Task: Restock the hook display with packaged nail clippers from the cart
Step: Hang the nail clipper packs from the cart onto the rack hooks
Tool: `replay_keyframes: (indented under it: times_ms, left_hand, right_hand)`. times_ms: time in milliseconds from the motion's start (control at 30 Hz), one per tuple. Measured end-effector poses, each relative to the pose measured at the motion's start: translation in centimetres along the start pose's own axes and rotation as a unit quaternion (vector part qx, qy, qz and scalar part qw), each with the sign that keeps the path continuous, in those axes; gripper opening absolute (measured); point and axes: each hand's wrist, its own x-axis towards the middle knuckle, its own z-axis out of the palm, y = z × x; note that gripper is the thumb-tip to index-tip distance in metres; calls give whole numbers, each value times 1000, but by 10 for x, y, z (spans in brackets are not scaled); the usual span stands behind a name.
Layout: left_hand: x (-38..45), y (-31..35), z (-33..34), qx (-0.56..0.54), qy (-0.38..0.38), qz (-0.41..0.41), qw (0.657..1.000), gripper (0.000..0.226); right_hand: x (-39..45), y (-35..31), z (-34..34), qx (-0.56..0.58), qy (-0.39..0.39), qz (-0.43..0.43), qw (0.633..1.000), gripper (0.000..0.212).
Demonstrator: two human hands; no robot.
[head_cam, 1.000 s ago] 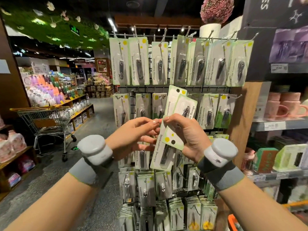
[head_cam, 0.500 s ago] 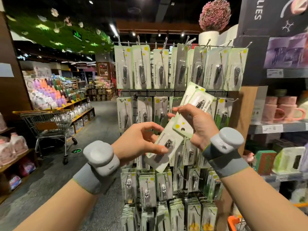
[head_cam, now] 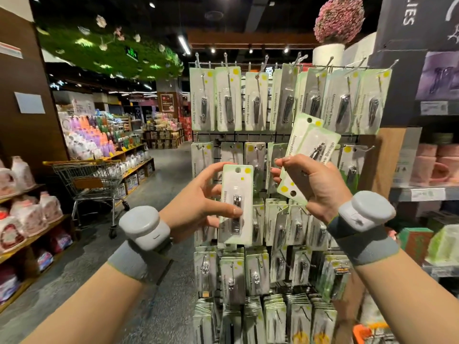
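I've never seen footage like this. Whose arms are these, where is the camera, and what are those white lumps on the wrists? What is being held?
There is no machine here: these are a person's two bare arms, filmed by a wide-angle camera worn on the head, looking forward and down. Each wrist carries a grey band with a white device; what it does the picture does not show. The left hand holds one packaged nail clipper upright, its hanging hole at the top. The right hand grips a few more packs, tilted. Behind them stands a hook display, with rows of the same packs hanging. A shopping cart stands in the aisle to the left.
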Motion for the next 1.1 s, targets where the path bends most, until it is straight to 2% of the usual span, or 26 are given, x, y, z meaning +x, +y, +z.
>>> replay_keyframes:
  times_ms: [267, 467, 533, 733, 933, 1033, 1100]
  left_hand:
    - [12, -13, 18, 23, 61, 7, 998, 40]
    - [32, -20, 31, 14, 118, 19, 993, 16]
    - [35, -20, 34, 27, 131, 29, 991, 14]
    - [50, -31, 42, 144, 138, 65, 978, 22]
    - [73, -40, 66, 287, 101, 104, 947, 19]
    - [84, -43, 90, 353, 101, 102, 925, 5]
    - [89, -46, 102, 418, 104, 97, 897, 6]
  right_hand:
    - [-10, 11, -11, -9, -36, 11, 999, 12]
    - [-17, -2, -36, -17, 20, -12, 1000, 11]
    - [-19, -5, -41, -27, 35, -18, 999, 10]
    - [-26, -16, -58, -21, 28, -33, 999, 10]
    - [-17, -29, -97, -24, 28, -23, 999, 13]
    - [-10, -37, -114, -30, 12, -1, 999, 10]
    - [-5, -40, -123, -23, -1, 15, 1000, 12]
